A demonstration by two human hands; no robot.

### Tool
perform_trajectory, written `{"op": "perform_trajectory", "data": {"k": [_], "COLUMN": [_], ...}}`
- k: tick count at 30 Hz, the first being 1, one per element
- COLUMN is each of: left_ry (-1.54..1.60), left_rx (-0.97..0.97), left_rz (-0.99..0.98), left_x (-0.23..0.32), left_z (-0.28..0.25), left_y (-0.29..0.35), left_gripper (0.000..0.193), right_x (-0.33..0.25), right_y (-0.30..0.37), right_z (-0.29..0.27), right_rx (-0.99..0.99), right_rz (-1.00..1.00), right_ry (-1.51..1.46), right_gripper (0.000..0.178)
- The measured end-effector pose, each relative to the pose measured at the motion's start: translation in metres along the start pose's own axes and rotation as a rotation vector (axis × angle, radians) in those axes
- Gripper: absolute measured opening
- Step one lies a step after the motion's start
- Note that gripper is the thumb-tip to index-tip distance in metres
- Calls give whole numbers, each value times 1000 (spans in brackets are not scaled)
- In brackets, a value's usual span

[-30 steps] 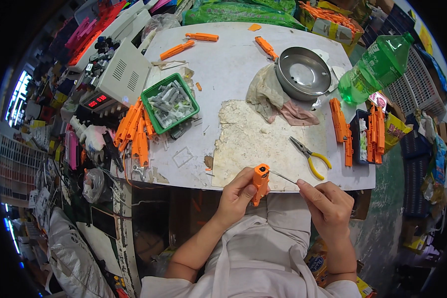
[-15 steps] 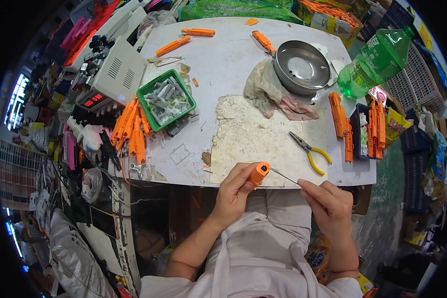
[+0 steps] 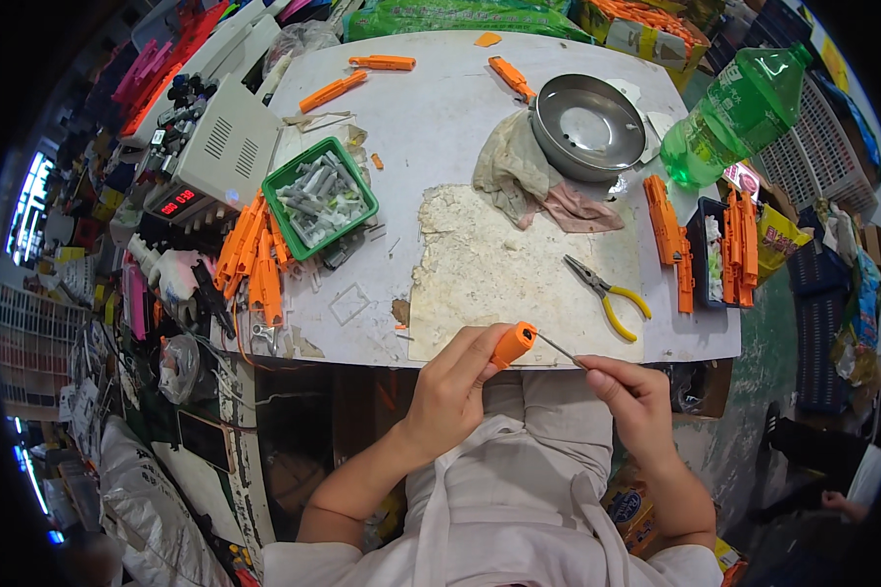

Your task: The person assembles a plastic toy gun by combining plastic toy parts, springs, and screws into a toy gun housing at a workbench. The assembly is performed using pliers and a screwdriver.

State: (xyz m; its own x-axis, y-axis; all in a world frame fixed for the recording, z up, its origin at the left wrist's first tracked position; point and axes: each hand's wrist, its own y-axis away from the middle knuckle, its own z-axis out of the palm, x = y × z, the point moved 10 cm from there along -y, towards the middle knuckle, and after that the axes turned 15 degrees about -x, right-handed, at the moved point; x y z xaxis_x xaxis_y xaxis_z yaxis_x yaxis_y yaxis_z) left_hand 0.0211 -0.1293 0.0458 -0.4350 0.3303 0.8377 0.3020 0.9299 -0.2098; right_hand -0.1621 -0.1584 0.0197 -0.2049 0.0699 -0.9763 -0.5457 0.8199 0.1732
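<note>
At the table edge (image 3: pixel 695 344), left hand (image 3: pixel 450 393) grips orange part (image 3: pixel 514 345), right hand (image 3: pixel 638 399) thin rod (image 3: pixel 557 347). I judge: aligning — next needs steadiness.

Is plainly a workshop: has pliers (image 3: pixel 597 281) on a scuffed worktable (image 3: pixel 431 117), a basket (image 3: pixel 339 236) of grey parts (image 3: pixel 318 196) and boxy instrument (image 3: pixel 220 147) at left, a carton (image 3: pixel 628 37) of orange pieces (image 3: pixel 648 14) far right, probably crates (image 3: pixel 820 347) along the dim right edge.
</note>
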Motion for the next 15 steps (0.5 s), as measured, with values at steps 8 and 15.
{"op": "perform_trajectory", "data": {"k": [8,15], "left_ry": [450,470], "left_rx": [-26,-45], "left_rz": [-168,-195], "left_x": [-30,-35], "left_z": [16,20], "left_y": [9,11], "left_gripper": [36,38], "right_x": [-46,-61], "right_y": [7,13], "right_z": [5,14], "right_rx": [79,105], "right_rz": [-301,-427], "right_ry": [574,835], "right_gripper": [28,36]}}
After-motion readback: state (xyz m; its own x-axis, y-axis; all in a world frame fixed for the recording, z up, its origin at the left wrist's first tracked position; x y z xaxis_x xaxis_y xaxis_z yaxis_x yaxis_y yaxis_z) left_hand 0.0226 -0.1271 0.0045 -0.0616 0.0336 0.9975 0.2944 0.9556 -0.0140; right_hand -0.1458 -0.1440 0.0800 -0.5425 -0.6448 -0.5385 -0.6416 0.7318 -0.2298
